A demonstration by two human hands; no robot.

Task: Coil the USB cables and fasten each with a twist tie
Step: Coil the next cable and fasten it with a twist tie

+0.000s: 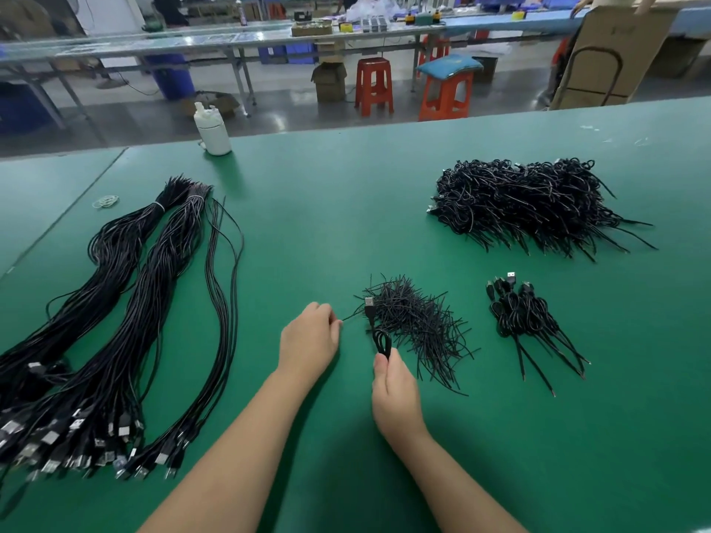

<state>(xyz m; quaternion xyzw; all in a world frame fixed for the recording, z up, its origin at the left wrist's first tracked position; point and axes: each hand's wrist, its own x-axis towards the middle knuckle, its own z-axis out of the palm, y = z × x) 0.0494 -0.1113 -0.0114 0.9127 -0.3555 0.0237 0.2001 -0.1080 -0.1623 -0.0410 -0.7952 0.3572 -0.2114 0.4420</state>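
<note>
My right hand [394, 394] pinches a coiled black USB cable [381, 338]; its loop and USB plug stick up over the heap of black twist ties [417, 321]. My left hand [309, 340] pinches one thin twist tie [348, 317] at the heap's left edge. Long uncoiled USB cables [127, 321] lie in bundles on the left of the green table [307, 209], plugs toward me. A small group of coiled, tied cables [527, 321] lies to the right of the ties.
A large pile of coiled cables [531, 201] sits at the far right. A white bottle [211, 132] stands at the table's far edge and rubber bands [105, 201] lie far left. Beyond the table are red stools, benches and cardboard boxes.
</note>
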